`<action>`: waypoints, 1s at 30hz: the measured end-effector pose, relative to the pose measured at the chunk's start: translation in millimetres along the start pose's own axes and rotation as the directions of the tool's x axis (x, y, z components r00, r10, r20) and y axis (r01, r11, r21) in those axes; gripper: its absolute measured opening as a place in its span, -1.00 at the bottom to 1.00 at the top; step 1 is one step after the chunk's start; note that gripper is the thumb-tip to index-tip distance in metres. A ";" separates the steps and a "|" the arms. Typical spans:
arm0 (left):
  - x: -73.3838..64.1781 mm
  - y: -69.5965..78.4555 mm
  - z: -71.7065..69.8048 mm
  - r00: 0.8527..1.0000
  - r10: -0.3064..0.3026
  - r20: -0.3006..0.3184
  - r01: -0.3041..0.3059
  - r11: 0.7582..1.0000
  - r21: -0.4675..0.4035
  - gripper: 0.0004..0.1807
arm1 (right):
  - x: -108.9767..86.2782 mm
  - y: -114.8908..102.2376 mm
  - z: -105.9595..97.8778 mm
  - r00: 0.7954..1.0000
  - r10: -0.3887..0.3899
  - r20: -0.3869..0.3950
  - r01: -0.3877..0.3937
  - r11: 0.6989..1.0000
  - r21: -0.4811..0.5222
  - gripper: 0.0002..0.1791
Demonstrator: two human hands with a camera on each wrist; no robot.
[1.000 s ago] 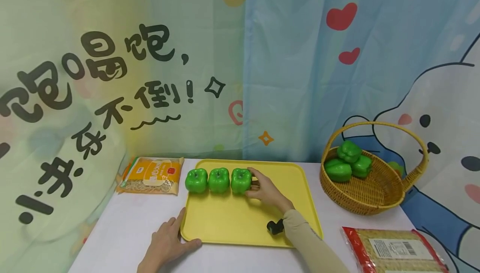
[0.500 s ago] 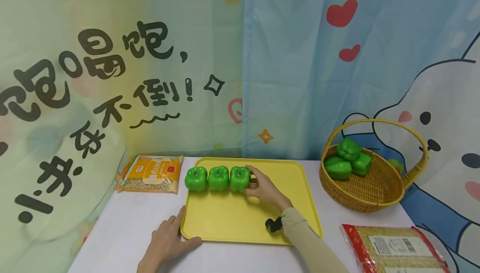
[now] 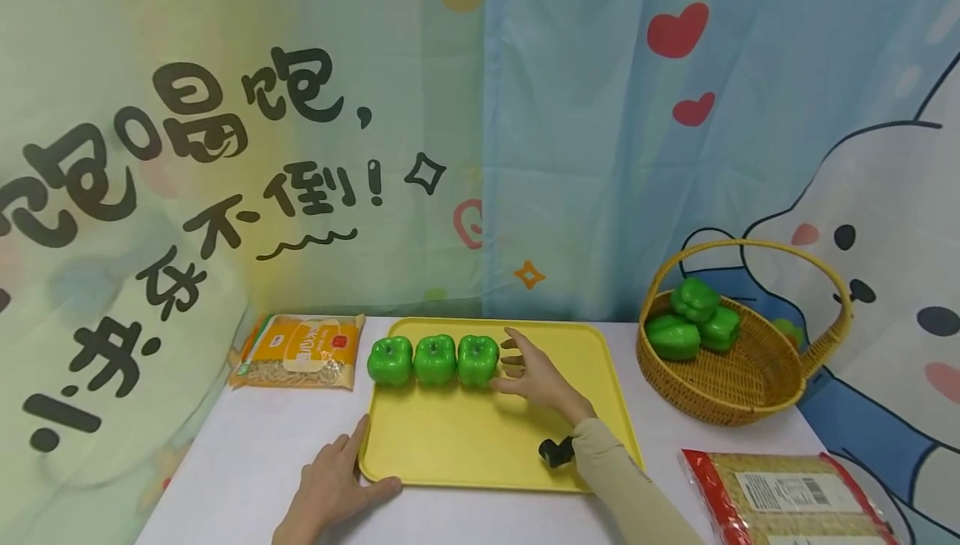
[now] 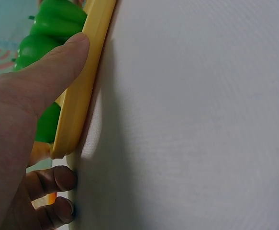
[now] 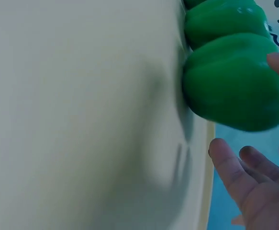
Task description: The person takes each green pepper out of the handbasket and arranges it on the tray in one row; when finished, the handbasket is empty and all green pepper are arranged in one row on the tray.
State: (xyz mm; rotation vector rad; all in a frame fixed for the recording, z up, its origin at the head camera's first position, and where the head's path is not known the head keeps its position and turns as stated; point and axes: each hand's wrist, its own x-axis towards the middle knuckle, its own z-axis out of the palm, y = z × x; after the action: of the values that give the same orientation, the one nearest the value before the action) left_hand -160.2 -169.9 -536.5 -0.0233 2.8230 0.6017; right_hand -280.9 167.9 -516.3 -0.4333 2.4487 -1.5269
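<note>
A row of three green bell peppers lies along the back left of the yellow tray (image 3: 465, 445): the left pepper (image 3: 391, 362), the middle pepper (image 3: 436, 360) and the right pepper (image 3: 477, 361). Beside the right pepper, my right hand (image 3: 536, 374) holds its fingers spread; the right wrist view shows a gap between those fingers and the pepper (image 5: 235, 84). My left hand (image 3: 333, 478) rests at the tray's front left corner, thumb against the front rim (image 4: 84, 91) and fingers along the left side.
A wicker basket (image 3: 705, 403) with an arched handle stands right of the tray, holding three green peppers (image 3: 694, 301). An orange noodle packet (image 3: 303, 351) lies back left. A red-edged grain bag (image 3: 795, 495) lies front right. A curtain (image 3: 562, 153) hangs behind the table.
My right hand has let go of the right pepper and drawn slightly right, its fingers opening. The peppers stay in their row, and the left hand has not moved from the tray corner.
</note>
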 end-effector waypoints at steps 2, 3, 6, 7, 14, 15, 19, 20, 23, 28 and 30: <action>-0.2 0.1 -0.4 1.000 -0.003 0.003 0.003 1.000 0.001 0.33 | -4.0 -1.1 -6.1 1.000 0.000 -0.010 0.000 1.000 -0.008 0.09; -0.3 0.1 -0.4 1.000 -0.001 0.003 0.001 1.000 0.005 0.33 | -6.0 -1.0 -9.4 1.000 -0.001 -0.017 0.001 1.000 -0.013 0.07; -0.9 -0.2 0.0 1.000 0.001 0.002 -0.001 1.000 0.011 0.32 | -12.6 -1.6 -21.3 0.999 -0.002 -0.040 0.001 0.999 -0.041 0.05; -1.2 -0.3 0.1 1.000 0.001 0.001 -0.001 1.000 0.014 0.32 | -14.8 -1.8 -25.5 0.999 -0.005 -0.051 0.002 0.998 -0.056 0.04; -1.1 0.1 -0.3 1.000 0.004 0.001 -0.004 1.000 0.022 0.32 | -29.0 -1.3 -61.5 0.990 -0.052 -0.134 0.036 0.992 -0.119 0.01; -1.0 0.2 -0.5 1.000 0.006 0.001 -0.006 1.000 0.022 0.32 | -30.9 -0.4 -66.8 0.987 -0.057 -0.150 0.038 0.991 -0.131 0.01; -0.3 -0.3 -1.5 1.000 0.015 -0.005 -0.014 0.999 0.028 0.31 | -39.0 2.7 -86.8 0.978 -0.064 -0.201 0.030 0.986 -0.167 0.00; -0.1 -0.4 -1.6 1.000 0.015 -0.006 -0.015 0.999 0.029 0.32 | -41.3 3.2 -91.6 0.976 -0.063 -0.207 0.026 0.984 -0.177 0.00; 0.3 -0.3 -1.6 1.000 0.014 -0.005 -0.014 0.999 0.029 0.32 | -48.7 3.5 -106.9 0.971 -0.053 -0.233 0.004 0.979 -0.205 -0.01; 0.5 -0.5 0.2 1.000 0.008 0.000 -0.008 1.000 0.025 0.32 | -63.7 4.6 -134.5 0.956 -0.027 -0.292 -0.051 0.966 -0.254 -0.04; 0.3 -0.7 0.6 1.000 0.007 0.000 -0.007 1.000 0.027 0.32 | -68.6 6.3 -145.5 0.947 -0.019 -0.320 -0.069 0.963 -0.262 -0.03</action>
State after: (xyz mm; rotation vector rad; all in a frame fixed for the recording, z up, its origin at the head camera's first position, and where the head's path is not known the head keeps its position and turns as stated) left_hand -160.3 -170.3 -537.4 -0.0089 2.8325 0.5646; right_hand -267.2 316.7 -456.5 -0.2082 2.9191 -1.3447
